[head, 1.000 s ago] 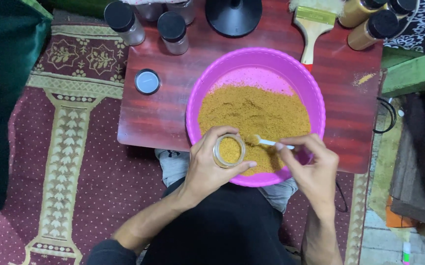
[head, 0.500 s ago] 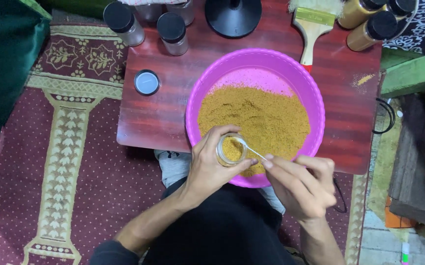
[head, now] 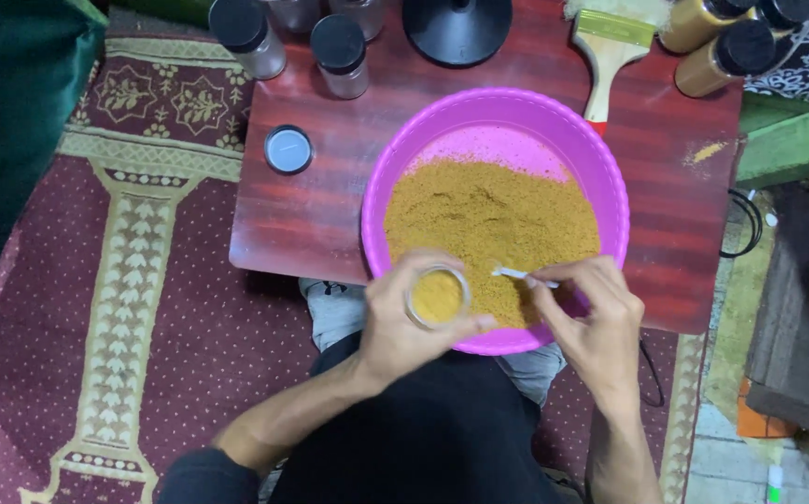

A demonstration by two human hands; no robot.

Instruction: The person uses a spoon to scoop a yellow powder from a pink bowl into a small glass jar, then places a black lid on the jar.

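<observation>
Jar (head: 437,296), small and clear, sits in the left hand (head: 404,327) over the near rim of the bowl (head: 610,187), its open mouth up and filled nearly to the top with brown-yellow powder. The left grip is clamped on the jar, fingers curled around its side and the thumb reaching along the near edge. Just to the right, the right hand (head: 591,322) pinches a thin white spoon (head: 521,274), its grip closed on the handle; the spoon's tip lies on the powder (head: 488,224) beside the jar, though whether it carries any powder is hard to tell at this size. The powder fills most of the pink bowl, leaving a bare patch of the bottom at the far side. The bowl stands on a low red-brown desk (head: 320,215), overhanging its near edge above the person's lap. To the left of the bowl a round lid (head: 288,149) lies flat on the desk. At the far edge stand two jars with black caps (head: 339,51), a black round base (head: 457,26), and a brush (head: 610,51) with a wooden handle pointing toward the bowl. At the far right corner lie two amber bottles (head: 722,51) with black caps. Under the desk spreads a maroon patterned rug (head: 115,308).
</observation>
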